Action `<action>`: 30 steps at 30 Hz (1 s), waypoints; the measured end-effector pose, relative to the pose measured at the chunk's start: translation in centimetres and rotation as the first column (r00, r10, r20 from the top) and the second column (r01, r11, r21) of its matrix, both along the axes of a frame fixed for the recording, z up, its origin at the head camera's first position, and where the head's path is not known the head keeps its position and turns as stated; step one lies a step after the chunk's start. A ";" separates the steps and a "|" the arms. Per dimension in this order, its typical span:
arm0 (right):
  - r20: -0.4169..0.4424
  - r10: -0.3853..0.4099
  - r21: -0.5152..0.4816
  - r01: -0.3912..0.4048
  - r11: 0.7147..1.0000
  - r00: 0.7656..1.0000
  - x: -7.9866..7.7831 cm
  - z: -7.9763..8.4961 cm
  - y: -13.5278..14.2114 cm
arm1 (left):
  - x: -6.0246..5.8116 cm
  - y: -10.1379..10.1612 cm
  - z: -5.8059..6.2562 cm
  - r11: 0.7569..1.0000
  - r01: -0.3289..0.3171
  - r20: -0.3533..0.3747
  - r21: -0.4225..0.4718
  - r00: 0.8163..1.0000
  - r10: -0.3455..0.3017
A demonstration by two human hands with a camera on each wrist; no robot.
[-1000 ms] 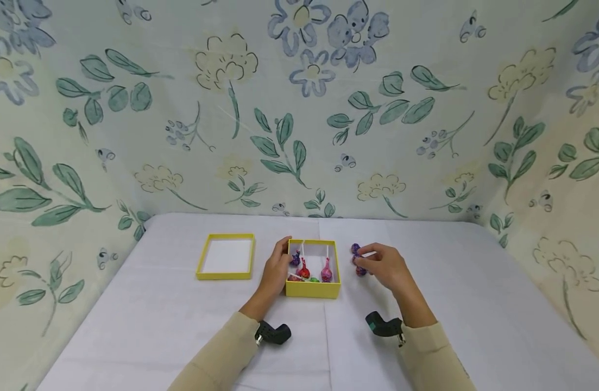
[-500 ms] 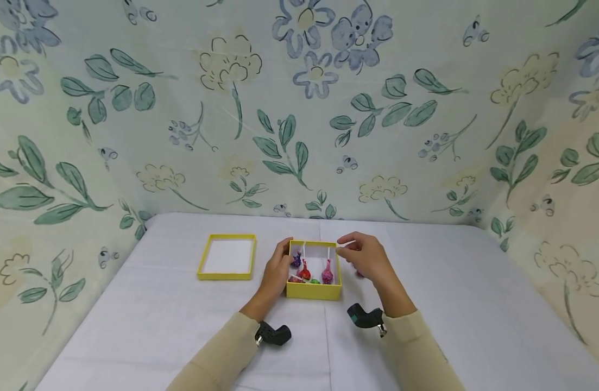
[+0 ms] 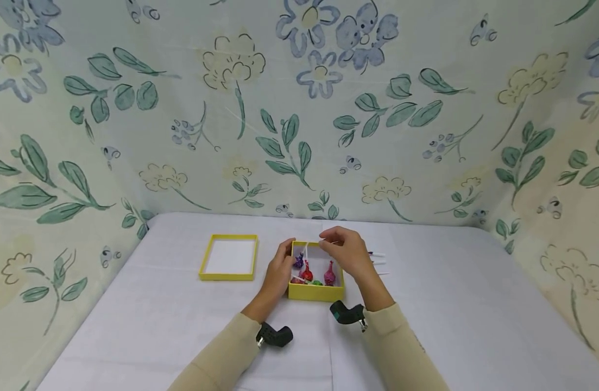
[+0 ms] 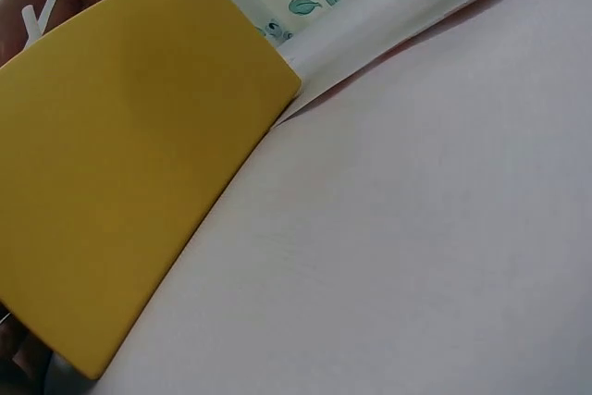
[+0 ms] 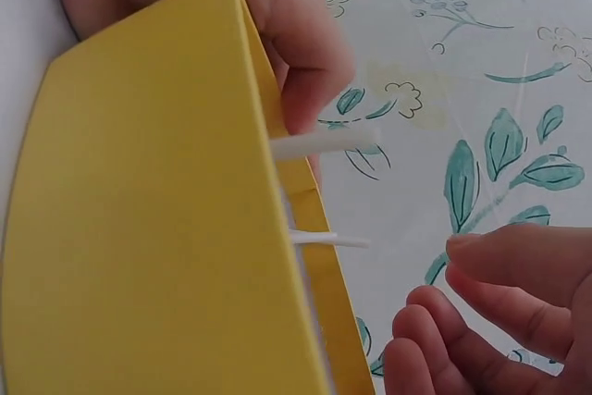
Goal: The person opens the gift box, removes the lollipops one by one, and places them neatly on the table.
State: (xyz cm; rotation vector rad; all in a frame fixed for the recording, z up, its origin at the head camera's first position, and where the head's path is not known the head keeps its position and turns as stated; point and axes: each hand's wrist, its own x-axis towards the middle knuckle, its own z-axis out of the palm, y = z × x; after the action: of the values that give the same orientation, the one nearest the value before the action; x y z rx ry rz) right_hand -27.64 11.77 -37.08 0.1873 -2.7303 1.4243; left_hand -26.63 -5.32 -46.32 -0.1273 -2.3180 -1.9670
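Observation:
My left hand (image 3: 276, 274) grips the left wall of an open yellow box (image 3: 316, 294). Inside lie several wrapped lollipops: a purple one (image 3: 298, 262), a red one (image 3: 307, 273), a pink one (image 3: 330, 276) and a green one (image 3: 317, 283), some with white sticks pointing back. My right hand (image 3: 349, 254) is over the box's back right corner. In the right wrist view its thumb and forefinger (image 5: 518, 284) come together at the tips, beyond the yellow wall (image 5: 157, 201) and two lollipop sticks (image 5: 324, 143). I cannot tell whether a lollipop is between them.
Several white lollipop sticks (image 3: 379, 263) lie right of the box, their heads mostly behind my right hand. A yellow-rimmed white lid (image 3: 226, 276) lies left of the box on the white cloth (image 3: 451, 304). A flowered curtain (image 3: 289, 108) hangs behind the table.
My right hand has moved left from the purple lollipops on the cloth to above the box's back right corner, uncovering white sticks. My left hand keeps its grip on the box.

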 end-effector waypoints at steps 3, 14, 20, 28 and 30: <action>0.010 0.002 -0.010 -0.002 1.000 1.000 -0.2 -0.4 -0.4 | -0.1 0.1 0.0 1.000 -0.003 0.010 -0.010 1.000 0.003; -0.055 0.055 -0.005 -0.055 0.998 0.997 -0.8 -2.4 -1.6 | -0.3 0.3 -0.6 1.000 -0.009 0.006 -0.029 1.000 0.009; -0.084 0.094 0.083 -0.087 0.993 0.992 -0.9 -2.6 -2.4 | -0.4 0.0 -0.4 1.000 -0.004 -0.004 -0.030 1.000 0.004; -0.066 0.120 0.147 -0.109 0.983 0.991 -0.9 -2.8 -2.8 | -0.5 0.0 -0.2 1.000 -0.007 -0.018 -0.027 1.000 0.007; -0.059 0.121 0.164 -0.110 0.980 0.991 -0.8 -2.8 -2.8 | -0.5 0.0 -0.3 1.000 -0.007 -0.016 -0.028 1.000 0.007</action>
State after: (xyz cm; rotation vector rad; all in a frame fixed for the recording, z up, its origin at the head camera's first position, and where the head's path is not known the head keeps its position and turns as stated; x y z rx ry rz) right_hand -28.44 8.93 -39.92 0.4012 -2.8182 1.1959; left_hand -27.09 -5.33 -46.60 -0.1364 -2.3333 -1.9233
